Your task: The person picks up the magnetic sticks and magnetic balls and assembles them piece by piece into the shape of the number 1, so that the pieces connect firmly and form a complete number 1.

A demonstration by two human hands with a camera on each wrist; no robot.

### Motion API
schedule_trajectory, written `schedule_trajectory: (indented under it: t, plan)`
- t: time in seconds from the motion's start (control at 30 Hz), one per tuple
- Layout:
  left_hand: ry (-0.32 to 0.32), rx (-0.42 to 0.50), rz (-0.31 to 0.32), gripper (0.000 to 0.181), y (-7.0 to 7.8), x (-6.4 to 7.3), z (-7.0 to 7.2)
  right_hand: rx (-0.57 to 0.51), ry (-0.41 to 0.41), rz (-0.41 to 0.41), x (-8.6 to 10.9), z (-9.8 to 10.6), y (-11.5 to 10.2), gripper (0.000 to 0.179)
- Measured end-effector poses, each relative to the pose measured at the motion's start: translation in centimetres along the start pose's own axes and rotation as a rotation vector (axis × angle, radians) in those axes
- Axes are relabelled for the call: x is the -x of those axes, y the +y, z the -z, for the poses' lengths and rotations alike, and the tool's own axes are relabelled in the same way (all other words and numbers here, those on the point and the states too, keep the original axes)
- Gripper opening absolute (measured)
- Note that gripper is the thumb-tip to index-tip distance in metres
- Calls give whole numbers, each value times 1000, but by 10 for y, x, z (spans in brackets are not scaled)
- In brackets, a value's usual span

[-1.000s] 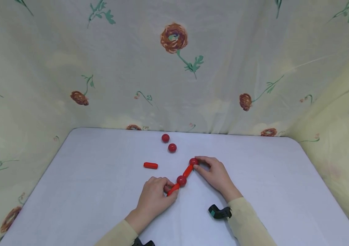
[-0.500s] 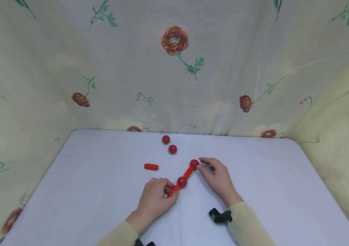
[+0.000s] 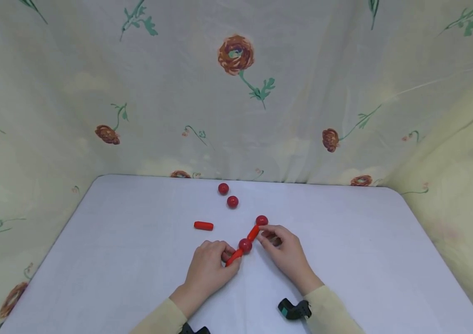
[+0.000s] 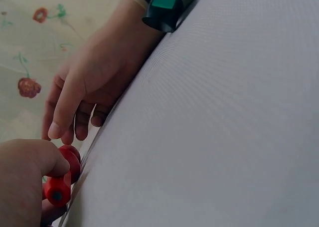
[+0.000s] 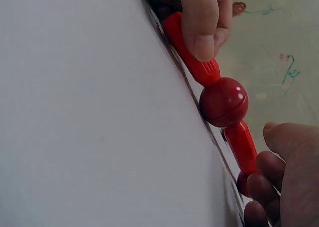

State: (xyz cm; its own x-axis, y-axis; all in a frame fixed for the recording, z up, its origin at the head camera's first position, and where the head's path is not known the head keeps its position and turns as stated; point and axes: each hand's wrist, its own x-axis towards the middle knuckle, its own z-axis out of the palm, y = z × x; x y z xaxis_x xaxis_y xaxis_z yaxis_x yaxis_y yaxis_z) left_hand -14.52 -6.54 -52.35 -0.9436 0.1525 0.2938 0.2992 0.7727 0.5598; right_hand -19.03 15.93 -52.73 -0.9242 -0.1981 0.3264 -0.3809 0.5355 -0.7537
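Two red sticks and two red balls form a slanting chain on the table in the head view. My left hand (image 3: 215, 264) pinches the near stick (image 5: 192, 52) between thumb and fingers; a grey disc shows in its end in the left wrist view. Beyond it come the middle ball (image 3: 245, 245), the far stick (image 3: 253, 233) and the end ball (image 3: 261, 220). Close beside the far stick is my right hand (image 3: 284, 250), thumb and fingers loosely bent and apart. In the right wrist view its thumb stands off the stick, while its fingers partly cover the end ball.
A loose red stick (image 3: 203, 226) lies left of the chain on the white table (image 3: 115, 260). Two loose red balls, a nearer one (image 3: 233, 202) and a farther one (image 3: 223, 189), sit toward the back edge. Behind hangs a flowered curtain (image 3: 169, 83).
My right hand has let go of the end ball and moved back toward me, down beside the far stick. My left hand keeps its pinch, and the chain stays in place.
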Motion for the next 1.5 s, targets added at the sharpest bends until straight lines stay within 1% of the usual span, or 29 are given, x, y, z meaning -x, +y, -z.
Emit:
schedule_trajectory:
  t: [0.23,0.37,0.53,0.7,0.83,1.0,1.1,1.3,1.43,1.5]
  plan:
    - [30,-4,-26,17,-1,0,1,0,-58,54,6,-9,-6,27]
    - [27,-1,-24,18,-1,0,0,41,-83,103,7,-11,-8,30]
    - [25,3,-22,17,-2,0,0,90,-105,121,9,-12,-12,32]
    - [19,7,-19,18,-1,1,0,148,-118,125,9,-13,-14,32]
    - [25,1,-25,19,0,0,1,168,-118,105,9,-14,-15,32]
    - [21,-1,-18,19,0,0,1,176,-123,69,9,-15,-15,33]
    - [22,9,-18,18,0,1,1,179,-124,62,9,-15,-15,33]
    - [30,10,-31,18,-2,1,-1,178,-126,61,8,-16,-13,32]
    - [21,6,-28,19,-2,0,1,167,-123,71,8,-16,-14,33]
    - [5,14,-26,20,-2,0,2,168,-120,75,8,-16,-13,33]
